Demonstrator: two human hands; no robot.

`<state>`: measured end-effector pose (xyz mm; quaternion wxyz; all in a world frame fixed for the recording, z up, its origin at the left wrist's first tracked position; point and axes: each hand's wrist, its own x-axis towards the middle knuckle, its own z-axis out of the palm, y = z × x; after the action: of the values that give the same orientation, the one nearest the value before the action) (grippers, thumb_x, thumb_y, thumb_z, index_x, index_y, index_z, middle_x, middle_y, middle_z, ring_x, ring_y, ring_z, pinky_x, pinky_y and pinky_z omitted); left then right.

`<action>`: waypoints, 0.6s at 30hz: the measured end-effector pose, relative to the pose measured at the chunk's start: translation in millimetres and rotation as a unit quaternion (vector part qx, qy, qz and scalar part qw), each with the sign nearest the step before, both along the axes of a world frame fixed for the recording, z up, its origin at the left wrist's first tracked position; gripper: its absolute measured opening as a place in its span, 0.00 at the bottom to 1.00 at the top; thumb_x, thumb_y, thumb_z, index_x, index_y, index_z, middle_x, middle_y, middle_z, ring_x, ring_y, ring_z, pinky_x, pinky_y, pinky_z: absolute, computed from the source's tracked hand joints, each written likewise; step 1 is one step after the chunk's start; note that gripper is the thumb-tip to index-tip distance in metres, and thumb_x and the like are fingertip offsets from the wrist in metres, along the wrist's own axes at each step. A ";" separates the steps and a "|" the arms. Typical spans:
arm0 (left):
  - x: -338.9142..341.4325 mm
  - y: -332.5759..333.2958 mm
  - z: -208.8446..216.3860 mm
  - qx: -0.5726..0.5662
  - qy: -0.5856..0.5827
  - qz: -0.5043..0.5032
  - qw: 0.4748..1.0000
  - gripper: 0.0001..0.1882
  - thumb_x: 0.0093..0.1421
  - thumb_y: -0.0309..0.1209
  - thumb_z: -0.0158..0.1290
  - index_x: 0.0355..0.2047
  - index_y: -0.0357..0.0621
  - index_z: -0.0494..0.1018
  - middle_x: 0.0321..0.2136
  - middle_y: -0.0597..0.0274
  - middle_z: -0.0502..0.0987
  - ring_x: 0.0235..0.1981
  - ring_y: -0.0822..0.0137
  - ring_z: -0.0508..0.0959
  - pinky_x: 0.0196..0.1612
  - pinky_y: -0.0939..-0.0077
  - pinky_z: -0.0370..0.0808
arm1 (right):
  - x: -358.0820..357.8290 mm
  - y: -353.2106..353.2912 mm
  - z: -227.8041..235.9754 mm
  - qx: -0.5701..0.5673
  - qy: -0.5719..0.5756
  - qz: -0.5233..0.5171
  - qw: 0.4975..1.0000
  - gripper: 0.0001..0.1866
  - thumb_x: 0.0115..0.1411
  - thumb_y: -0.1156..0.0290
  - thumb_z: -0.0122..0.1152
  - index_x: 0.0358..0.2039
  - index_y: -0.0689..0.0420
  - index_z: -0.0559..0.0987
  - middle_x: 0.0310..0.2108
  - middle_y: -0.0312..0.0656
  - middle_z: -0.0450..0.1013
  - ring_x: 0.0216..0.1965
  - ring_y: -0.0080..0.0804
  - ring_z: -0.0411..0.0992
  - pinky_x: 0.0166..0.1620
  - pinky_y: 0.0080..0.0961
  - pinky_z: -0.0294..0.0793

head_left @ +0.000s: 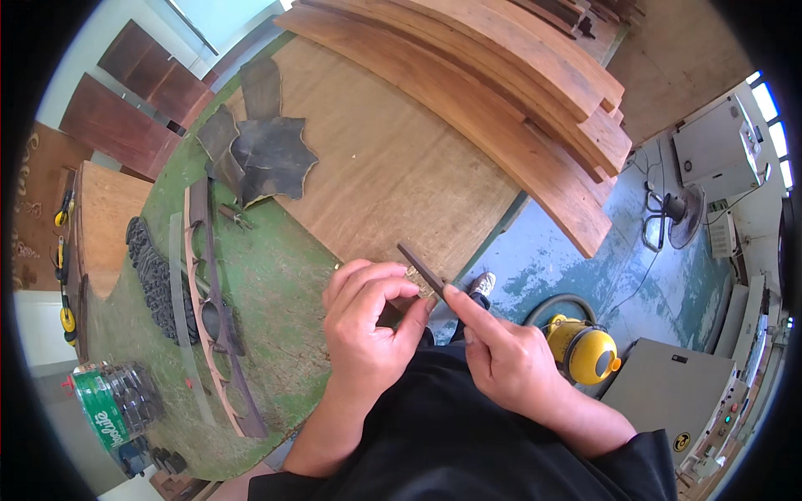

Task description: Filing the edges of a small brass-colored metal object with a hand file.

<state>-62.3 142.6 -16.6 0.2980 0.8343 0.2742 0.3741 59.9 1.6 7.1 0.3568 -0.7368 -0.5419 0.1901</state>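
Note:
My right hand (514,359) grips a narrow, flat, dark stick (421,266), with the index finger stretched along it. It may be a file or a sanding stick; the surface does not show clearly enough to tell. Beside it, my left hand (368,321) is closed, with fingers curled and thumb bent toward the fingertips. Whatever lies in that pinch is mostly hidden, though a small brownish edge shows near the thumb. The stick crosses just past the left fingertips. Both hands are over the near corner of a thin plywood sheet (393,167) on the green worktable (292,292).
Long curved wooden boards (468,100) are stacked across the far right. Dark leathery pieces (271,154), slotted wooden strips (219,317) and a black ridged object (150,275) lie leftward. A clear plastic jar (117,409) stands lower left. A yellow vacuum (583,351) sits on the floor.

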 end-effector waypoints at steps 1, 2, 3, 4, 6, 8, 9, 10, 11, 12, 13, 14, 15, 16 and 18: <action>2.0 0.2 -1.0 -0.002 0.003 -0.007 1.000 0.14 0.41 0.24 0.69 0.27 0.45 0.76 0.35 0.59 0.80 0.41 0.53 0.77 0.46 0.62 0.71 | 0.8 -4.9 -0.5 -0.014 0.002 -0.006 1.000 0.31 0.56 0.79 0.58 0.62 0.55 0.69 0.20 0.45 0.74 0.17 0.43 0.74 0.21 0.39 0.74; 4.4 1.0 -1.7 -0.003 0.006 -0.015 1.000 0.14 0.41 0.24 0.69 0.27 0.45 0.76 0.35 0.59 0.80 0.41 0.53 0.77 0.45 0.62 0.72 | 1.1 -10.1 -3.3 -0.012 -0.002 -0.005 1.000 0.31 0.56 0.79 0.58 0.62 0.55 0.69 0.20 0.45 0.74 0.17 0.43 0.74 0.21 0.39 0.74; 7.6 2.6 -2.0 -0.002 0.002 -0.014 1.000 0.14 0.41 0.24 0.69 0.27 0.45 0.76 0.35 0.59 0.80 0.41 0.53 0.77 0.45 0.62 0.72 | 1.5 -14.8 -7.7 -0.003 0.003 -0.015 1.000 0.31 0.56 0.79 0.58 0.62 0.54 0.69 0.19 0.45 0.74 0.17 0.43 0.74 0.21 0.39 0.75; 5.9 0.7 -0.8 -0.005 0.005 -0.018 1.000 0.14 0.41 0.24 0.69 0.27 0.45 0.76 0.35 0.59 0.80 0.41 0.54 0.77 0.45 0.62 0.72 | -1.8 -17.4 -7.1 0.004 0.012 -0.027 1.000 0.31 0.56 0.78 0.58 0.62 0.54 0.69 0.19 0.44 0.74 0.17 0.44 0.73 0.21 0.39 0.75; 3.4 -0.5 -0.2 -0.008 0.008 -0.024 1.000 0.14 0.41 0.24 0.69 0.27 0.45 0.76 0.35 0.60 0.80 0.41 0.54 0.77 0.45 0.62 0.72 | 1.2 -3.4 -3.8 0.007 0.008 -0.019 1.000 0.31 0.56 0.78 0.58 0.62 0.53 0.69 0.19 0.45 0.74 0.16 0.44 0.73 0.21 0.38 0.75; 2.3 4.0 -0.5 0.003 0.001 0.001 1.000 0.14 0.41 0.24 0.69 0.27 0.45 0.76 0.35 0.60 0.80 0.41 0.54 0.77 0.45 0.62 0.72 | 5.4 12.6 0.1 -0.007 -0.022 0.009 1.000 0.31 0.55 0.80 0.58 0.62 0.54 0.70 0.20 0.45 0.74 0.16 0.43 0.73 0.21 0.38 0.75; 2.0 2.8 -3.3 0.008 0.000 -0.001 1.000 0.14 0.40 0.24 0.69 0.27 0.45 0.76 0.35 0.60 0.80 0.41 0.54 0.77 0.45 0.62 0.72 | 5.6 7.2 1.5 -0.015 -0.028 0.006 0.999 0.31 0.55 0.79 0.58 0.62 0.54 0.70 0.18 0.45 0.73 0.16 0.43 0.73 0.22 0.39 0.75; 2.2 0.7 -2.5 0.008 0.000 -0.001 1.000 0.14 0.40 0.24 0.69 0.27 0.45 0.76 0.35 0.60 0.80 0.41 0.54 0.77 0.45 0.62 0.72 | 4.1 -2.8 -0.2 -0.015 -0.028 0.007 0.999 0.31 0.55 0.79 0.58 0.62 0.54 0.70 0.18 0.45 0.73 0.16 0.43 0.73 0.22 0.39 0.75; 5.2 0.0 -1.5 -0.004 0.000 -0.012 1.000 0.14 0.40 0.24 0.69 0.27 0.45 0.76 0.35 0.60 0.80 0.41 0.54 0.77 0.45 0.62 0.72 | 4.6 -12.9 -3.4 -0.014 -0.021 0.000 1.000 0.31 0.55 0.78 0.58 0.62 0.54 0.69 0.17 0.44 0.73 0.15 0.43 0.73 0.21 0.39 0.75; 7.4 0.5 -0.9 -0.015 -0.001 -0.023 1.000 0.14 0.40 0.24 0.69 0.27 0.45 0.76 0.35 0.60 0.80 0.41 0.54 0.77 0.45 0.62 0.72 | 5.9 -16.7 -5.1 -0.014 -0.014 -0.008 1.000 0.31 0.56 0.78 0.58 0.62 0.54 0.69 0.16 0.44 0.72 0.15 0.43 0.73 0.21 0.39 0.75; 8.2 0.1 -1.4 -0.014 0.000 -0.023 1.000 0.14 0.40 0.24 0.69 0.27 0.45 0.76 0.35 0.60 0.80 0.41 0.54 0.77 0.46 0.63 0.71 | 6.6 -13.7 -3.8 -0.007 -0.014 -0.009 1.000 0.30 0.56 0.78 0.58 0.62 0.55 0.70 0.16 0.44 0.72 0.16 0.44 0.73 0.21 0.39 0.74; 5.7 -0.1 -1.5 -0.016 0.002 -0.026 1.000 0.14 0.40 0.24 0.69 0.27 0.45 0.76 0.35 0.60 0.80 0.41 0.54 0.77 0.46 0.63 0.71 | 5.3 -5.9 -1.3 -0.009 -0.013 -0.012 1.000 0.30 0.56 0.78 0.58 0.62 0.55 0.70 0.16 0.44 0.72 0.16 0.44 0.73 0.21 0.39 0.74; 3.1 0.9 -1.4 -0.008 0.000 -0.015 1.000 0.14 0.40 0.23 0.69 0.27 0.44 0.76 0.34 0.58 0.80 0.40 0.54 0.77 0.46 0.62 0.72 | 5.5 5.5 1.4 -0.013 -0.015 -0.002 1.000 0.30 0.56 0.79 0.58 0.61 0.56 0.70 0.16 0.45 0.72 0.16 0.44 0.73 0.21 0.39 0.74; 2.6 2.2 -0.8 0.002 -0.004 -0.003 1.000 0.14 0.39 0.22 0.69 0.26 0.42 0.76 0.34 0.56 0.80 0.40 0.53 0.78 0.46 0.61 0.73 | 7.6 13.1 4.0 -0.016 -0.019 0.009 1.000 0.30 0.56 0.79 0.58 0.61 0.56 0.70 0.17 0.46 0.73 0.16 0.44 0.74 0.21 0.39 0.75; 3.3 -0.6 1.9 -0.001 0.002 -0.008 1.000 0.14 0.39 0.22 0.69 0.27 0.42 0.76 0.34 0.56 0.81 0.40 0.53 0.78 0.46 0.60 0.73 | 7.8 7.6 5.0 -0.016 -0.013 0.011 1.000 0.29 0.56 0.79 0.57 0.61 0.56 0.70 0.17 0.47 0.73 0.17 0.45 0.74 0.21 0.40 0.74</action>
<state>-58.9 142.0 -14.7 0.3008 0.8369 0.2687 0.3700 67.8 9.2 12.1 0.3359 -0.7386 -0.5519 0.1927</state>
